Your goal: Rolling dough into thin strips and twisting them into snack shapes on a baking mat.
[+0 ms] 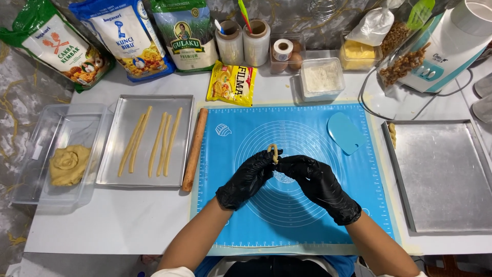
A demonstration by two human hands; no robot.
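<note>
Both hands wear black gloves and meet above the middle of the blue silicone baking mat (246, 215). My left hand (247, 178) and my right hand (316, 185) pinch a small looped strip of pale dough (273, 152) between their fingertips, with its loop sticking up above the fingers. On the metal tray (118, 169) to the left of the mat lie several long thin dough ropes (164, 141). A wooden rolling pin (195, 150) rests along the mat's left edge.
A clear plastic tub (31, 169) at far left holds a lump of dough (68, 164). A second metal tray (446, 179) on the right carries a small dough piece (392, 134) in its corner. A light blue scraper (345, 133) lies on the mat. Bags, tape rolls, eggs, a flour tub and a mixer line the back.
</note>
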